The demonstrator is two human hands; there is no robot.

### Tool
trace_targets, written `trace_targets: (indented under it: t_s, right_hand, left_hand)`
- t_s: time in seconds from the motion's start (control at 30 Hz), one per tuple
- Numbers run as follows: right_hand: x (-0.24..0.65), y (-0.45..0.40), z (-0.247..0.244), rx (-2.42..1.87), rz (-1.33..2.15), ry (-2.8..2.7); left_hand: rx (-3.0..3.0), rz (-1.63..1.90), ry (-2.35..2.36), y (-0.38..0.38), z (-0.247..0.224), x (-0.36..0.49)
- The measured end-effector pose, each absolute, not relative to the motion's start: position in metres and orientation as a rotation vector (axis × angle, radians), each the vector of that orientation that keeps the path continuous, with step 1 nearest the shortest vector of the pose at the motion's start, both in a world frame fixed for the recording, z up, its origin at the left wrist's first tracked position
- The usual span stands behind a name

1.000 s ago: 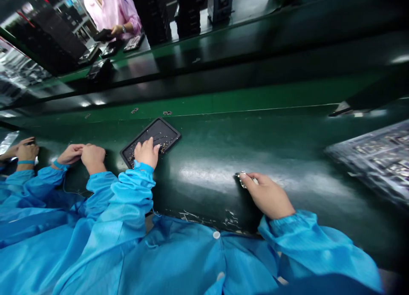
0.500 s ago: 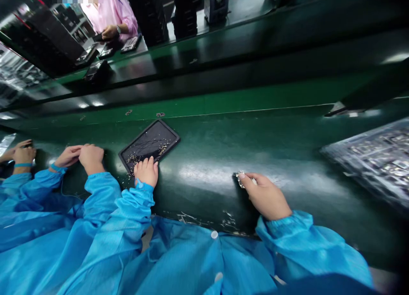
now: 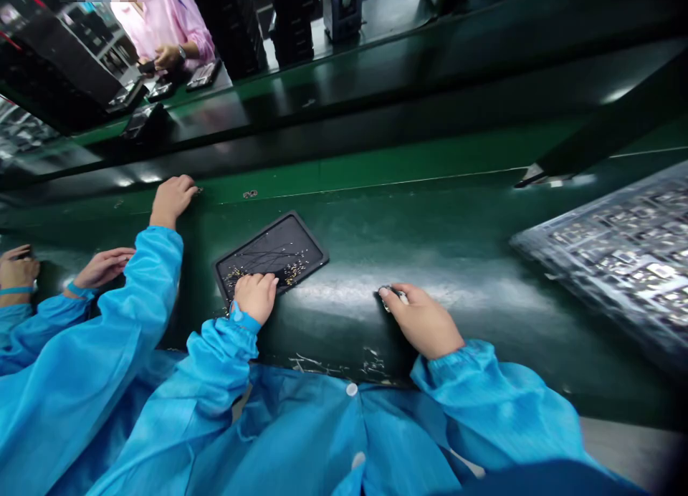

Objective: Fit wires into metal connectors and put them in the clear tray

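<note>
- Two bare hands at work here: the right hand (image 3: 427, 320), just right of centre, pinches a small metal part (image 3: 385, 299) between thumb and fingers, its far end poking out, probably so it can be seen and reached.
- The left hand (image 3: 256, 297), left of centre, lies palm down over the near edge of the black tray (image 3: 284, 232), fingers bent; whether they grip anything, I can't tell. Perhaps it steadies the tray or feels for pieces.
- Inside, loose gold-tipped bits (image 3: 295, 270) scatter; that raised rim presumably stops them straying across the green bench (image 3: 344, 338).
- Beyond the tray, a couple of tiny metal pieces (image 3: 250, 194) sit on the green strip, and at upper left a co-worker's hand (image 3: 173, 197) reaches to that strip.
- Over at the right edge, a large tray (image 3: 529, 239) holds rows of metallic parts, compartments likely keeping them apart, set beyond the elbow's way.
- Upper left, a person in pink (image 3: 185, 23) handles something dark beside tall black stacks (image 3: 231, 30).
- Brands, labels, writing? None readable.
</note>
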State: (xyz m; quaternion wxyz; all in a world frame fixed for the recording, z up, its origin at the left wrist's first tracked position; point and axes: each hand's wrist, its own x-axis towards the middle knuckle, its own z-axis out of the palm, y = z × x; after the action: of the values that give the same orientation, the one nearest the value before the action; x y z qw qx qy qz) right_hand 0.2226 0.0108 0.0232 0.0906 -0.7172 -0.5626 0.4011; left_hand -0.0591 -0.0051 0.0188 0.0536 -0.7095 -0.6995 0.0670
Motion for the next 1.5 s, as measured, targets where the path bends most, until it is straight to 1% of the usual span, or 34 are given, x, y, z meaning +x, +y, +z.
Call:
trace_targets:
  t_s: [0.13, 0.27, 0.33, 0.47, 0.57, 0.63, 0.7, 0.77, 0.87, 0.93, 1.07, 1.23, 1.4, 1.5]
  right_hand:
    - [0.219, 0.011, 0.026, -2.114, 1.205, -1.747]
    - [0.213, 0.010, 0.028, -2.116, 1.105, -1.869]
    - [0.209, 0.009, 0.029, -2.099, 1.052, -1.992]
    - [0.201, 0.009, 0.025, -2.110, 0.931, -2.176]
    - [0.200, 0.010, 0.022, -2.096, 0.901, -2.180]
    - [0.200, 0.010, 0.024, -2.010, 0.919, -2.128]
    - [0.199, 0.007, 0.031, -1.898, 0.997, -2.026]
    - [0.196, 0.004, 0.043, -1.788, 1.175, -1.891]
    - [0.190, -0.003, 0.059, -1.642, 1.443, -1.730]
    - [0.189, -0.008, 0.062, -1.583, 1.523, -1.706]
    - [0.197, -0.018, 0.050, -1.617, 1.636, -1.634]
    - [0.205, -0.027, 0.032, -1.731, 1.857, -1.244]
    - [0.204, -0.025, 0.033, -1.713, 1.984, -0.889]
    - [0.204, -0.022, 0.032, -1.691, 1.988, -0.805]
  left_hand:
    - [-2.207, 0.350, -2.085, 0.023, 0.022, -0.065]
    - [-2.236, 0.434, -2.063, 0.049, 0.028, -0.062]
    - [-2.200, 0.371, -2.067, 0.055, 0.030, -0.056]
    - [-2.156, 0.075, -1.925, 0.048, 0.035, -0.045]
    - [-2.219, -0.079, -1.780, 0.034, 0.041, -0.037]
    - [-2.302, -0.140, -1.679, 0.023, 0.046, -0.031]
    - [-2.367, -0.204, -1.596, 0.013, 0.050, -0.022]
    - [-2.405, -0.257, -1.550, 0.003, 0.052, -0.011]
    - [-2.465, -0.273, -1.512, -0.009, 0.051, 0.003]
    - [-2.524, -0.270, -1.486, -0.016, 0.047, 0.010]
    - [-2.634, -0.306, -1.493, -0.026, 0.032, 0.021]
    - [-2.793, -0.456, -1.577, -0.037, 0.014, 0.036]
    - [-2.766, -0.589, -1.558, -0.037, 0.009, 0.049]
    - [-2.710, -0.605, -1.535, -0.033, 0.009, 0.054]
